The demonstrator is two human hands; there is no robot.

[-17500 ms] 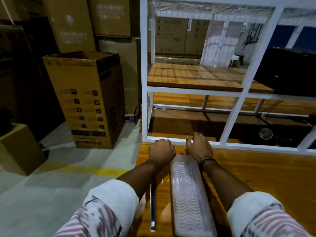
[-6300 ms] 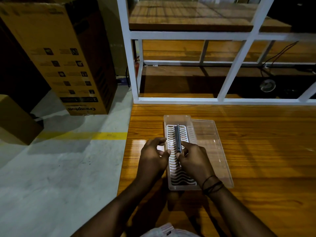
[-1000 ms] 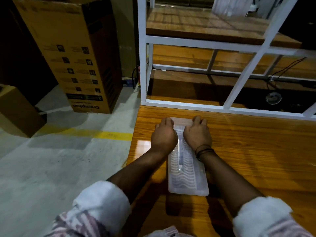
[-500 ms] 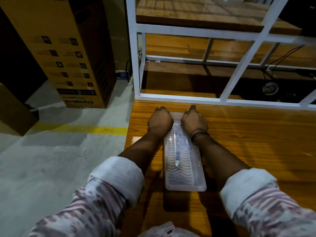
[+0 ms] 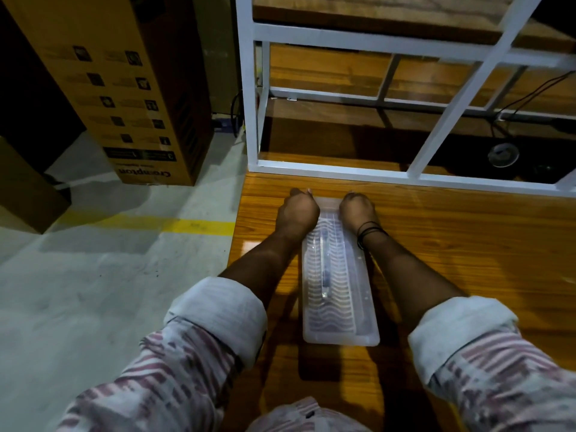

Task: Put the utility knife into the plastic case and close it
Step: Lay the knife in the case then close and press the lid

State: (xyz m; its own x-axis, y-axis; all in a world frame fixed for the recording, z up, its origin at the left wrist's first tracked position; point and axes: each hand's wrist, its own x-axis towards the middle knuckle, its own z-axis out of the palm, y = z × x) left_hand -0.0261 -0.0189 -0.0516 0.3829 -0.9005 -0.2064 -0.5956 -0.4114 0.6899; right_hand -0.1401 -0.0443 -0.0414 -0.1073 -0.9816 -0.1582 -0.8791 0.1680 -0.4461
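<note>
Utility knife [image 5: 324, 269] lies inside shut plastic case [image 5: 338, 307] on tabletop [image 5: 452, 244]; L hand [image 5: 297, 212] & R hand [image 5: 357, 210] both curled over far end, prob. pressing latch home.

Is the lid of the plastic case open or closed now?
Closed. The lid lies flat over the plastic case, and the utility knife shows through it. Both hands press its far end.

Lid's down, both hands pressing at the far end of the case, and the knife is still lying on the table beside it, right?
Not quite: the head view shows the utility knife inside the closed plastic case, visible through the lid. Left hand and right hand do press its far end.
</note>
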